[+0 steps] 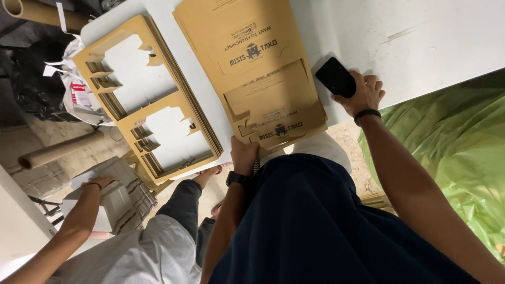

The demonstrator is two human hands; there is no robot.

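Cardboard blanks [258,68] stacked at frame center on white surface [421,37]. Left hand [244,153], grip pinching near edge of top flat box blank. Right hand [363,94], right of stack, grip closed over black phone [335,77]. Die-cut scrap frames [147,100] upper left; co-worker's hand [100,182] lower left. Best practice, judging here: peel single sheet, steady stack.

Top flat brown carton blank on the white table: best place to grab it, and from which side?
Probably the near edge of the top carton blank, from the wearer's side. It lies flat on a stack, overhanging the white table there, where the left hand already touches it. The right hand rests on a black phone.
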